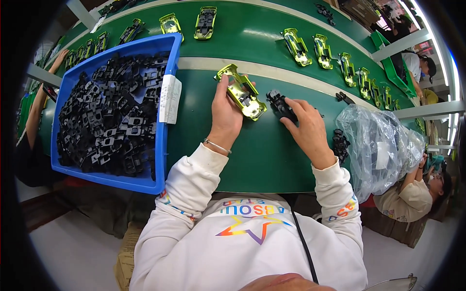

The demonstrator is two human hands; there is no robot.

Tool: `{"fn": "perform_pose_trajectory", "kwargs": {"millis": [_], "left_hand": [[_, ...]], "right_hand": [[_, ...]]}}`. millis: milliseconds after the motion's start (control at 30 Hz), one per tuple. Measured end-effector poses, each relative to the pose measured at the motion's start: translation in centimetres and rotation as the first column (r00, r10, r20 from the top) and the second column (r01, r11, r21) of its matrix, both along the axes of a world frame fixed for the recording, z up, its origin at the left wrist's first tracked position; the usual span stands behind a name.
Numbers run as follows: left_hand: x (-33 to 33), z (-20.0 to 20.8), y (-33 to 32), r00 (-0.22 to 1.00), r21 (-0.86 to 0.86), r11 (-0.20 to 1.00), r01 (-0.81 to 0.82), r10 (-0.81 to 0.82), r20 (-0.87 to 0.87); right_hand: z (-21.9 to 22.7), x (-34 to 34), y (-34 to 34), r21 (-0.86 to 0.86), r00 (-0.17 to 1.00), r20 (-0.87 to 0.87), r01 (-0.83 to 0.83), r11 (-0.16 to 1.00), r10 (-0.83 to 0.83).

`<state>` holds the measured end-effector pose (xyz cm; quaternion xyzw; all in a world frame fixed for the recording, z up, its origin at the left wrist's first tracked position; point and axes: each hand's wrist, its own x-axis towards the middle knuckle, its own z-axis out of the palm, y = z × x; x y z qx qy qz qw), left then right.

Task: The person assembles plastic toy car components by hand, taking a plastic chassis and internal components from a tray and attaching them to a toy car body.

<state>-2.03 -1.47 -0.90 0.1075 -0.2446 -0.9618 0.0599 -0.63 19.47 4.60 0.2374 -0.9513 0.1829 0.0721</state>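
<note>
Just right of the blue bin (162, 160), on the green worktable (262, 160), the left hand (224, 114) grasps a yellow-green toy car body (241, 92), its fingers wrapped around the shell's near side so the piece lies slanted, underside up, with one end pointing back toward the bin's far corner. Farther from the bin, just beside that shell, the right hand (307, 130) closes its fingertips on a small black plastic part (281, 105), which sits at the table surface close to the shell's lower end without clearly touching it.

The bin itself is heaped with many more black parts (107, 121), and a white paper label (170, 98) hangs over its right wall. Beyond the bin, across a pale strip, a green belt (252, 34) carries a row of further yellow-green car shells (320, 51), stretching away to the right. Well to the right of the bin, past the right hand, a crumpled clear plastic bag (378, 145) rests at the table's edge, with a few loose black pieces (340, 143) just beside it.
</note>
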Motion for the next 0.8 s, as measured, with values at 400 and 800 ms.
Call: {"fn": "perform_pose_trajectory", "kwargs": {"millis": [400,800], "left_hand": [[1.2,0.9,0.6,0.979,-0.005,0.999,0.044,-0.044,-0.199],[1.2,1.6,0.5,0.974,-0.07,0.996,0.047,-0.061,-0.217]], "right_hand": [[2.9,0.1,-6.4,-0.336,0.98,-0.111,-0.194,0.921,0.166],[2.2,0.2,-8.6,-0.297,0.986,-0.134,-0.136,0.945,0.1]]}}
